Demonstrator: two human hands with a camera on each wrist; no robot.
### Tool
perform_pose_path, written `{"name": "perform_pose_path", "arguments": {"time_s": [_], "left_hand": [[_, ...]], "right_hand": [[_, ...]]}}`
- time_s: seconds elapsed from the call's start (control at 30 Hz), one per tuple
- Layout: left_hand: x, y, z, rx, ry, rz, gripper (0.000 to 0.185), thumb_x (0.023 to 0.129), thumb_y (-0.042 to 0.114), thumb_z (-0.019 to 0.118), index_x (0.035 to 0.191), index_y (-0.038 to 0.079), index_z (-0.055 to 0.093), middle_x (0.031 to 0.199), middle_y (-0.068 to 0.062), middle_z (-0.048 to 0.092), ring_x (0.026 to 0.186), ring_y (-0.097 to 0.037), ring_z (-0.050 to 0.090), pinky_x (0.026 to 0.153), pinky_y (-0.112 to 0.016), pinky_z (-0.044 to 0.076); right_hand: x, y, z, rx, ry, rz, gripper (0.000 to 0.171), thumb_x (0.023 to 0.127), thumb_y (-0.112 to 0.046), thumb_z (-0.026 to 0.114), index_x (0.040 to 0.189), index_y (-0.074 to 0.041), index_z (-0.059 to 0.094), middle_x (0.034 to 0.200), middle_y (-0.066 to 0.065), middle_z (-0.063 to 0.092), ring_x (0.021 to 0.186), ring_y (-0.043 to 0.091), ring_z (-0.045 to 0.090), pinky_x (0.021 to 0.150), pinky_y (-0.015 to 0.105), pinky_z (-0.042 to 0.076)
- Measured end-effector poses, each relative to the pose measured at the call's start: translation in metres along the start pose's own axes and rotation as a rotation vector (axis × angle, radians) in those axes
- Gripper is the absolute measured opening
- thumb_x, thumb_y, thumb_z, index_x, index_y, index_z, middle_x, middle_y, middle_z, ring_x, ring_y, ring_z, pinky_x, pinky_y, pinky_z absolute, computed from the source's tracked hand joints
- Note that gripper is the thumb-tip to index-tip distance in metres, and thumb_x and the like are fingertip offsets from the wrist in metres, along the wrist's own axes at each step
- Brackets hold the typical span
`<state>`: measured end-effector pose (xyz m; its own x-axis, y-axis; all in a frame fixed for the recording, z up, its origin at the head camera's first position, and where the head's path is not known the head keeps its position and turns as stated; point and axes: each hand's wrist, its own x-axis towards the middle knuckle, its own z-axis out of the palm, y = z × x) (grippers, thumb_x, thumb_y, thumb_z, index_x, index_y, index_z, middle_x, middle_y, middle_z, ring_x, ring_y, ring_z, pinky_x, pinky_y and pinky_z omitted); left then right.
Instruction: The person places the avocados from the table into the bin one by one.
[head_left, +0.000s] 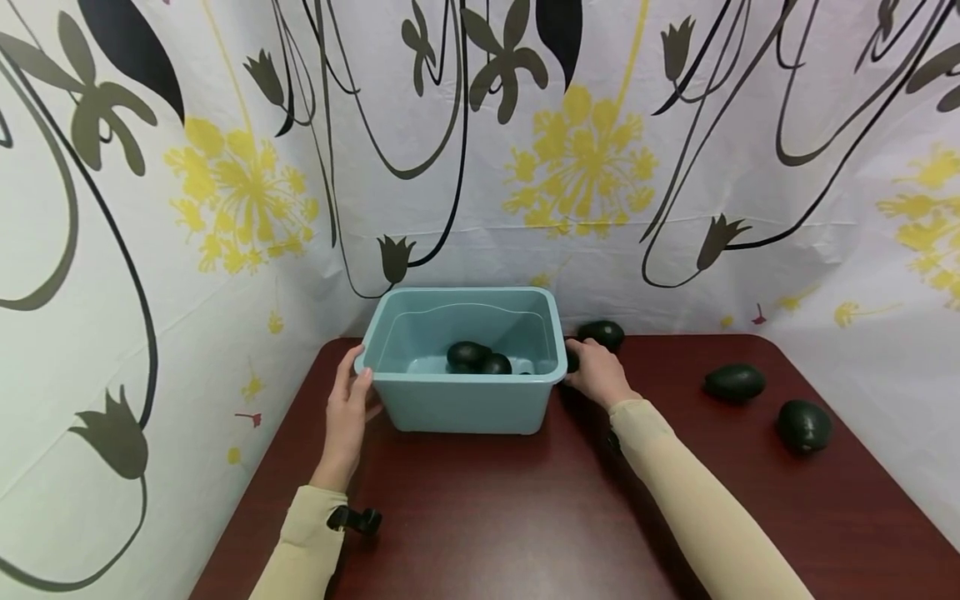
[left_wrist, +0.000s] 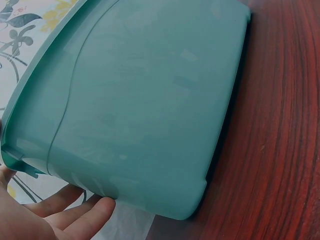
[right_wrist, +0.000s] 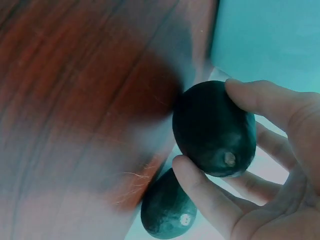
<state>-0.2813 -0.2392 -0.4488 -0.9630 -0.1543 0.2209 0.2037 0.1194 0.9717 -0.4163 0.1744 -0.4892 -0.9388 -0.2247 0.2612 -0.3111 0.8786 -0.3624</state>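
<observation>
One teal plastic tub [head_left: 465,400] sits on the table. Six avocados show: two inside it [head_left: 468,355] [head_left: 497,364], one gripped at its three o'clock [right_wrist: 214,127], one just behind [head_left: 602,334], two farther toward three o'clock [head_left: 735,382] [head_left: 804,425]; possibly more hidden inside.

Two avocados [head_left: 735,382] [head_left: 804,425] lie on the red-brown table [head_left: 525,517].

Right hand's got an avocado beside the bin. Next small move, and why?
Probably lift it over the rim and release inside. The right hand already grips an avocado beside the teal bin, two avocados lie inside, and the left hand steadies the bin's left edge.
</observation>
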Motion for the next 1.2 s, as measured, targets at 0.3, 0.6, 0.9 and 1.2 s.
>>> {"name": "perform_pose_path", "arguments": {"time_s": [0.3,0.6,0.9,1.2], "left_hand": [[0.0,0.0,0.001,-0.009,-0.009,0.0,0.053,0.106,0.04,0.05,0.156,0.034,0.034,0.145,-0.021,0.044,0.127,-0.034,0.054,0.097,-0.064,0.044],[0.0,-0.001,0.002,-0.005,-0.007,0.005,0.054,0.106,0.042,0.05,0.157,0.034,0.034,0.146,-0.02,0.044,0.127,-0.034,0.054,0.097,-0.064,0.044],[-0.001,-0.003,0.002,-0.003,-0.001,0.004,0.054,0.106,0.041,0.05,0.157,0.034,0.033,0.148,-0.017,0.043,0.128,-0.034,0.053,0.097,-0.065,0.044],[0.0,-0.003,0.001,-0.004,0.001,0.016,0.055,0.106,0.043,0.05,0.157,0.034,0.033,0.147,-0.016,0.044,0.128,-0.033,0.053,0.096,-0.065,0.044]], "right_hand": [[-0.002,0.007,0.006,0.047,0.031,0.006,0.064,0.081,-0.02,0.086,0.138,-0.007,0.061,0.113,0.019,0.056,0.095,0.037,0.059,0.085,0.055,0.05],[-0.007,0.008,0.001,0.059,0.029,0.022,0.064,0.08,-0.02,0.086,0.136,-0.006,0.061,0.117,0.021,0.061,0.102,0.04,0.06,0.088,0.059,0.048],[-0.016,0.01,0.0,0.114,0.013,0.059,0.059,0.079,-0.021,0.087,0.131,-0.007,0.064,0.119,0.02,0.063,0.106,0.041,0.06,0.088,0.059,0.048],[-0.021,0.006,-0.007,0.134,0.041,0.074,0.056,0.079,-0.019,0.085,0.131,-0.01,0.064,0.123,0.021,0.057,0.105,0.043,0.058,0.087,0.06,0.048]]}}
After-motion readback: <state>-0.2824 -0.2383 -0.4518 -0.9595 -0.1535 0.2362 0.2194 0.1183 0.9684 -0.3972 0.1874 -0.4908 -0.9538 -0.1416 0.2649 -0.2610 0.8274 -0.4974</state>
